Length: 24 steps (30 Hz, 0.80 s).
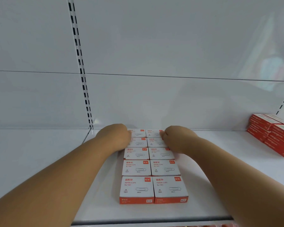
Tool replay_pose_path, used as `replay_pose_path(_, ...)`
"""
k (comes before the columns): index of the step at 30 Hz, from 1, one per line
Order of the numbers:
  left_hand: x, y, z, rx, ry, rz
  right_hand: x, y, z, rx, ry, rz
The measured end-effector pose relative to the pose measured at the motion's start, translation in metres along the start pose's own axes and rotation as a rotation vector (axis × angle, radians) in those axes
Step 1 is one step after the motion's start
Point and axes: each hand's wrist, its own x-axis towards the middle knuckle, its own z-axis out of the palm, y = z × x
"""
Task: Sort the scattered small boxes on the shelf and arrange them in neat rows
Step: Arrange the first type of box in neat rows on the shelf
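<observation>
Several small white-and-orange paper clip boxes lie flat on the white shelf in two straight columns running from the front edge back to the wall. My left hand rests against the left side of the rearmost boxes, fingers curled onto the back-left box. My right hand presses the right side of the same rows, fingertips on the back-right box. The palms hide the outer edges of those back boxes.
A stack of similar orange boxes stands at the far right of the shelf against the back wall. A slotted upright runs up the back panel at left. The shelf's front lip lies just below the front boxes.
</observation>
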Motion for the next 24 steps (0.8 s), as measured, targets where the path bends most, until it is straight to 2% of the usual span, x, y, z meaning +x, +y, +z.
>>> replay_pose_path(8, -0.005, 0.0, -0.004, 0.044, -0.009, 0.02, 0.002, 0.001, -0.003, -0.009, -0.007, 0.022)
replay_pose_path(11, -0.008, 0.004, -0.011, 0.037, 0.137, -0.016, 0.001, 0.004, -0.007, 0.0, 0.121, 0.034)
replay_pose_path(13, -0.008, 0.008, -0.011, 0.003, 0.243, 0.068, 0.002, 0.005, -0.006, 0.035, 0.254, -0.075)
replay_pose_path(14, -0.007, 0.011, -0.008, -0.028, 0.244, 0.144, 0.003, 0.004, -0.004, 0.073, 0.278, -0.159)
replay_pose_path(16, -0.005, 0.016, 0.0, -0.201, 0.179, 0.254, 0.004, 0.0, 0.003, 0.187, 0.234, -0.293)
replay_pose_path(19, -0.006, 0.019, 0.007, -0.445, 0.107, 0.245, 0.004, -0.002, 0.008, 0.354, 0.128, -0.308)
replay_pose_path(24, -0.007, 0.02, 0.008, -0.477, 0.113, 0.239, 0.004, -0.002, 0.011, 0.381, 0.155, -0.298)
